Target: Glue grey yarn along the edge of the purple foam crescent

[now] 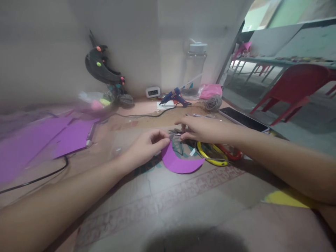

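Note:
My left hand (154, 143) pinches the upper tip of a purple paper crescent (174, 162) between thumb and forefinger. The rest of the crescent curves down and right over the table. Just to the right, my right hand (189, 128) hovers with curled fingers, a gap showing between forefinger and thumb. Close to its thumb tip lie small dark metal pieces (178, 133), too small to make out. Below the right wrist are a yellow loop handle (214, 160) and a red loop handle (233, 154), partly hidden by the forearm.
Purple paper sheets (70, 138) lie at left. A blue glue gun (174, 97), a small digital clock (153, 92) and a clear bottle (195, 66) stand at the back. Right are grey yarn (213, 102) and a phone (244, 119). A black crescent decoration (98, 66) stands against the wall.

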Tool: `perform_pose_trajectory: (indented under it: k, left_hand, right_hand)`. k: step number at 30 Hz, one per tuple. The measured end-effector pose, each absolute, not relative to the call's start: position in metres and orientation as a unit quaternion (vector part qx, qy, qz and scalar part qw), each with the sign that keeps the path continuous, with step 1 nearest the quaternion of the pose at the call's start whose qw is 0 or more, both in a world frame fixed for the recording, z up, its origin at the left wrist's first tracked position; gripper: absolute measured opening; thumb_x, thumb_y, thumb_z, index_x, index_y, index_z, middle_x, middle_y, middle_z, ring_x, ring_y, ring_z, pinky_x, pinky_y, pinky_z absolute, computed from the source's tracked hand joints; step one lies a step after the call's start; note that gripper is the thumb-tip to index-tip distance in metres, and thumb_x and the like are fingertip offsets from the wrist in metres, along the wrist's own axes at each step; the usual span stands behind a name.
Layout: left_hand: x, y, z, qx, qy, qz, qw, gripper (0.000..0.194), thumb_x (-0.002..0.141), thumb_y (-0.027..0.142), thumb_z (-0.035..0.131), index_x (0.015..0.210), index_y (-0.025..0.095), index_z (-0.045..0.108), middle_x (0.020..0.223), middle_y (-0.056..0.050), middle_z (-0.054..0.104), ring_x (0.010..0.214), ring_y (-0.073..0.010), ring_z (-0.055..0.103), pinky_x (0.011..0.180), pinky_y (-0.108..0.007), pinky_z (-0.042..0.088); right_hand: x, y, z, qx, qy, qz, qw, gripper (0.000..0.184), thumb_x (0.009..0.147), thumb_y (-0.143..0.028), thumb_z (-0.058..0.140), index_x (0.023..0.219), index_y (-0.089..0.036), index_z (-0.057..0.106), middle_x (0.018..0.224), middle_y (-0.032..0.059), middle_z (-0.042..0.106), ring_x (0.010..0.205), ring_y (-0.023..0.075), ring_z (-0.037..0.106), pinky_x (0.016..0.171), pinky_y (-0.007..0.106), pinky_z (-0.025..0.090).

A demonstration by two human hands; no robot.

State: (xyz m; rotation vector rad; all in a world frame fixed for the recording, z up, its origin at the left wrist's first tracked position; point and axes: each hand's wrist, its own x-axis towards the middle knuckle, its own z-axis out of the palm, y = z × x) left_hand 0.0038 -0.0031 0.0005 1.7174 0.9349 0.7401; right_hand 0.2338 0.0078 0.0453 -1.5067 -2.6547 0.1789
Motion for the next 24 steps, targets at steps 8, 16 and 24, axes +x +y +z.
perform_pose_trajectory:
  k: [8, 16, 24]
  left_hand:
    - [0.005, -0.004, 0.001, 0.711, 0.395, 0.308, 0.493, 0.014, 0.083, 0.032, 0.061, 0.083, 0.018, 0.060, 0.072, 0.001, 0.060, 0.062, -0.0109, 0.055, 0.059, -0.023, 0.044]
    - [0.003, -0.003, 0.001, 0.720, 0.382, 0.306, 0.492, 0.014, 0.084, 0.032, 0.061, 0.083, 0.019, 0.061, 0.073, 0.001, 0.061, 0.063, -0.0108, 0.055, 0.061, -0.023, 0.044]
    - [0.003, -0.003, 0.001, 0.723, 0.382, 0.304, 0.488, 0.016, 0.084, 0.034, 0.061, 0.083, 0.018, 0.060, 0.074, 0.001, 0.062, 0.064, -0.0114, 0.055, 0.062, -0.024, 0.044]
  right_hand:
    - [0.233, 0.004, 0.055, -0.542, -0.840, 0.026, -0.024, 0.016, 0.082, -0.023, 0.058, 0.093, -0.022, 0.070, 0.089, 0.0036, 0.072, 0.079, 0.0191, 0.063, 0.062, 0.026, 0.034]
    - [0.234, 0.006, 0.043, -0.500, -0.866, -0.019, 0.008, 0.019, 0.084, -0.018, 0.057, 0.101, -0.021, 0.065, 0.099, 0.0066, 0.071, 0.087, 0.0207, 0.063, 0.065, 0.026, 0.034]
    - [0.241, 0.000, 0.057, -0.510, -0.858, 0.025, -0.060, 0.060, 0.078, -0.007, 0.051, 0.134, -0.028, 0.054, 0.114, 0.0081, 0.070, 0.092, 0.0234, 0.066, 0.064, 0.027, 0.038]
